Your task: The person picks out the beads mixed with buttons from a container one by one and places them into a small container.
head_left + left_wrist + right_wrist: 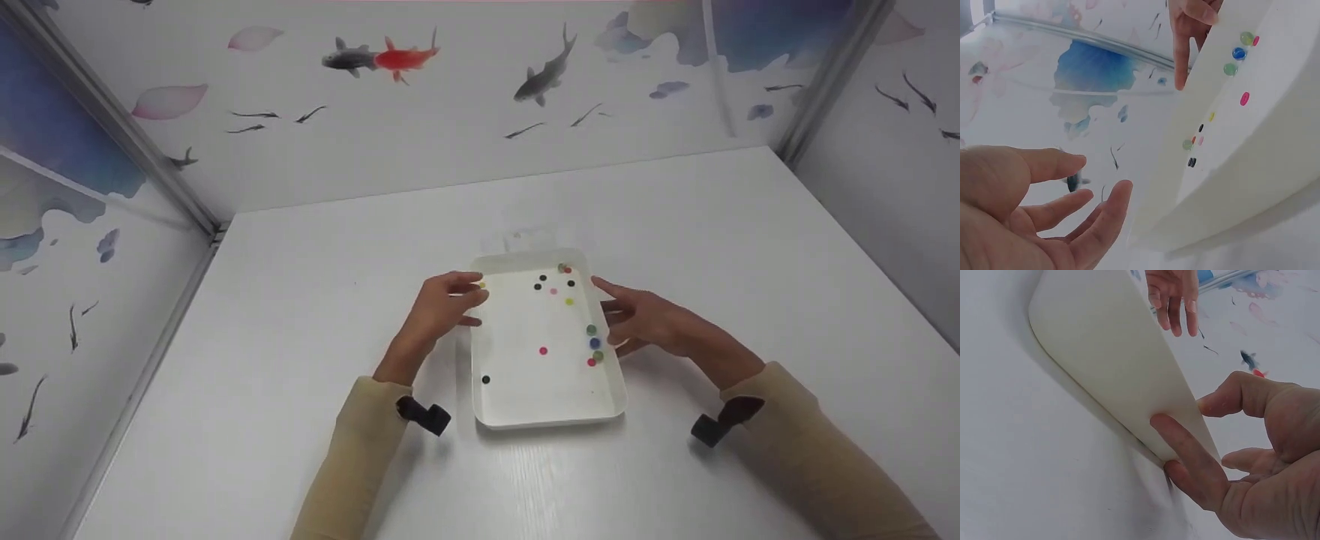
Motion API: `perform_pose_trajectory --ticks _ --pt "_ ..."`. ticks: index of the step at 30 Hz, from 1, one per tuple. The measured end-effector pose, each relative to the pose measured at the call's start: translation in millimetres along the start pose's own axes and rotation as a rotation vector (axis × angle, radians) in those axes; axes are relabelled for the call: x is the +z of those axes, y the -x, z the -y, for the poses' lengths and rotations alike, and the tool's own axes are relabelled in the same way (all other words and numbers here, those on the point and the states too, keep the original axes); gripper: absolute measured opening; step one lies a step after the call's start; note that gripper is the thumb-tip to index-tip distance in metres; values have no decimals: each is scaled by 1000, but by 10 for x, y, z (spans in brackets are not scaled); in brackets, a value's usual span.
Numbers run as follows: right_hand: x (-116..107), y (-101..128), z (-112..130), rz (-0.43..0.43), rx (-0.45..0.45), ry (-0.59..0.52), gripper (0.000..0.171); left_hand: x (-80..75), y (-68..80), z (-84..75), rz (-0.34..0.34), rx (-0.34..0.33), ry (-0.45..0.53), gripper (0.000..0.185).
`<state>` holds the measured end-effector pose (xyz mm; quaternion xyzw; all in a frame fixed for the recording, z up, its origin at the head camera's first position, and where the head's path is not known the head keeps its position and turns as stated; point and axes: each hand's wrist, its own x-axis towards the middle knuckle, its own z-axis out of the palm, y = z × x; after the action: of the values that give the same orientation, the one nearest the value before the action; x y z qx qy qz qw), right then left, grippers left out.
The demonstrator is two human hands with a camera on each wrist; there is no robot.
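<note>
A white tray (546,409) lies at the centre of the head view on a white table (300,300), its long axis running from the lower edge of the frame toward the upper edge, slightly tilted to the right at the top. Small coloured beads (543,350) are scattered inside it, most of them in the upper half and along the right wall; one black bead (485,379) sits alone at lower left.

The two hands flank the tray across its short axis, level with its upper half. The left hand (442,304) is at the left wall, fingers relaxed and slightly spread, tips at the rim; in the left wrist view a gap shows between these fingers and the tray, so contact cannot be confirmed.

The right hand (645,319) is at the right wall, fingers extended. In the right wrist view one of its fingers (1185,450) lies flat against the outside of the wall and touches it; the thumb stands clear. It grips nothing.

Judgement: the right hand is the nearer, already in contact. The tray lies between the palms, inward of both hands.
</note>
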<state>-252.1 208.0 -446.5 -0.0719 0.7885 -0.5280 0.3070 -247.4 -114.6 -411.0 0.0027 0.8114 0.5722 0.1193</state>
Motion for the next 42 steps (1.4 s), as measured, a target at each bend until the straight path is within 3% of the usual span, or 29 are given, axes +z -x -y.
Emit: perform_pose_trajectory --ticks 6,18,35,42 --pt "0 22 -12 -16 12 -15 104 152 -113 -156 40 -40 4 45" --pt "10 8 -9 -12 5 -29 103 391 -262 -335 57 -37 40 40" --pt "2 -1 -19 -15 27 -14 101 794 -550 -344 -45 -71 -19 33" --pt "10 11 1 -19 23 -4 101 905 -578 -386 -63 -33 -48 33"
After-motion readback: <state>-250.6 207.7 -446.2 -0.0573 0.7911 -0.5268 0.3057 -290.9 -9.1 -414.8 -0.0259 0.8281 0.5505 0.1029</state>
